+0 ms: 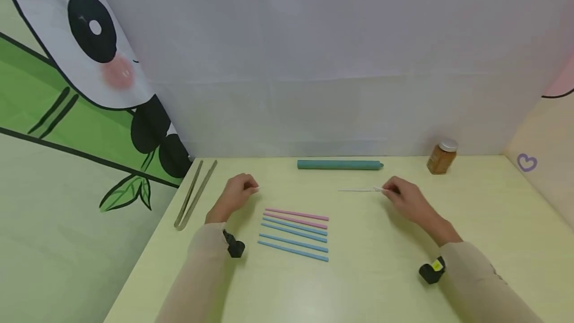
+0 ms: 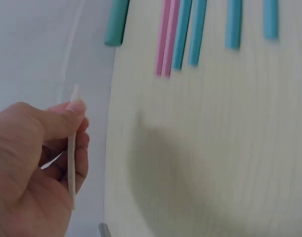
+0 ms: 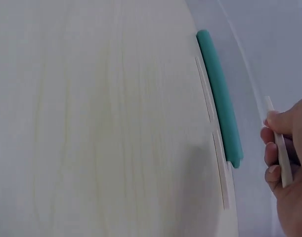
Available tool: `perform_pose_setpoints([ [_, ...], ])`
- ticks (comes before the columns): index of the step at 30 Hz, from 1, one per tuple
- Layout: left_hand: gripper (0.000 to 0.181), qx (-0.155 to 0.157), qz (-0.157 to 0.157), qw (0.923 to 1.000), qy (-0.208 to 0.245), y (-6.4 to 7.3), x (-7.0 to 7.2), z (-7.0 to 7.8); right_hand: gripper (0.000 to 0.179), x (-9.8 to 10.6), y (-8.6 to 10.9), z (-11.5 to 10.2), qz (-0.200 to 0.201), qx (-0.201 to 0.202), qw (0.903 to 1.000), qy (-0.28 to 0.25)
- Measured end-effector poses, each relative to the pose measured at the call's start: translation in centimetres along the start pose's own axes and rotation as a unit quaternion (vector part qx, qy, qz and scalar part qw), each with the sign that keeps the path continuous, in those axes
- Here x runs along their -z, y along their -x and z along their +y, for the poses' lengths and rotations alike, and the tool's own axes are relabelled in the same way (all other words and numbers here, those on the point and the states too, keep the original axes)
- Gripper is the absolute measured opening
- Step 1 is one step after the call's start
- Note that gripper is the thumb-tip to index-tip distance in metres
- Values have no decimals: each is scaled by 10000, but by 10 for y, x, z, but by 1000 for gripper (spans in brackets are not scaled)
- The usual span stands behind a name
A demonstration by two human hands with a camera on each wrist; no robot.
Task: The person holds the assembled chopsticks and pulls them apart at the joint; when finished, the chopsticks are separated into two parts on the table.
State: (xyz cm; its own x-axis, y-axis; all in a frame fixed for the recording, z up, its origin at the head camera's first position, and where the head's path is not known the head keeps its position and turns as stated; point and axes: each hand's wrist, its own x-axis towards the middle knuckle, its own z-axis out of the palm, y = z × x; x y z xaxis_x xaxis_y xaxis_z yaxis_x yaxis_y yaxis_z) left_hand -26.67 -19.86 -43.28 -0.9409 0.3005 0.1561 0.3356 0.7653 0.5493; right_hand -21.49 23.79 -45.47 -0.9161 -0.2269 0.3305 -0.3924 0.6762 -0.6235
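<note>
"What do the left fingers (image 1: 248, 182) hide?"
"Most of their pale stick (image 2: 72, 168), in the head view."
"And beyond the right fingers (image 1: 395, 182)?"
"A jar (image 1: 441, 159), its contents too small to tell."

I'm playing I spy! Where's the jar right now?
In the head view, the jar is on the right, near the far edge of the table, beyond the right hand and right of the green rod.

Head looks down; wrist views (nearer) share tabletop (image 2: 259, 123).

Smooth white stick (image 2: 71, 160), wood-grained tabletop (image 2: 230, 123)
</note>
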Motion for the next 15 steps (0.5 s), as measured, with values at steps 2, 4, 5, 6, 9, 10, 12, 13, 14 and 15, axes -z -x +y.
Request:
perform_pose_setpoints([
  [2, 5, 182, 34, 9998, 96, 5, 6, -6, 7, 16, 11, 11, 79, -186, 9997, 108],
  [4, 6, 162, 16, 9998, 144, 4, 6, -3, 8, 25, 18, 15, 118, -244, 9996, 121],
  [5, 7, 131, -18, 9998, 166, 2, 5, 0, 8, 27, 20, 17, 133, -210, 9996, 117],
  [6, 7, 75, -48, 9998, 190, 0, 3, 3, 8, 29, 22, 18, 149, -158, 9997, 113],
  [9, 8, -116, -173, 9996, 206, -6, -5, 16, 7, 29, 28, 21, 213, 6, 9997, 114],
  [10, 8, -156, -219, 9994, 228, -8, -9, 21, 6, 29, 30, 22, 237, 56, 9996, 126],
  [12, 9, -223, -333, 9988, 280, -12, -18, 30, 6, 28, 33, 25, 280, 119, 9994, 167],
  [13, 9, -259, -388, 9985, 276, -15, -23, 35, 6, 27, 34, 27, 293, 141, 9993, 186],
  [14, 9, -273, -443, 9982, 291, -17, -29, 39, 7, 27, 35, 29, 304, 153, 9992, 207],
  [15, 9, -306, -501, 9978, 308, -19, -35, 44, 7, 26, 35, 31, 306, 162, 9992, 221],
])
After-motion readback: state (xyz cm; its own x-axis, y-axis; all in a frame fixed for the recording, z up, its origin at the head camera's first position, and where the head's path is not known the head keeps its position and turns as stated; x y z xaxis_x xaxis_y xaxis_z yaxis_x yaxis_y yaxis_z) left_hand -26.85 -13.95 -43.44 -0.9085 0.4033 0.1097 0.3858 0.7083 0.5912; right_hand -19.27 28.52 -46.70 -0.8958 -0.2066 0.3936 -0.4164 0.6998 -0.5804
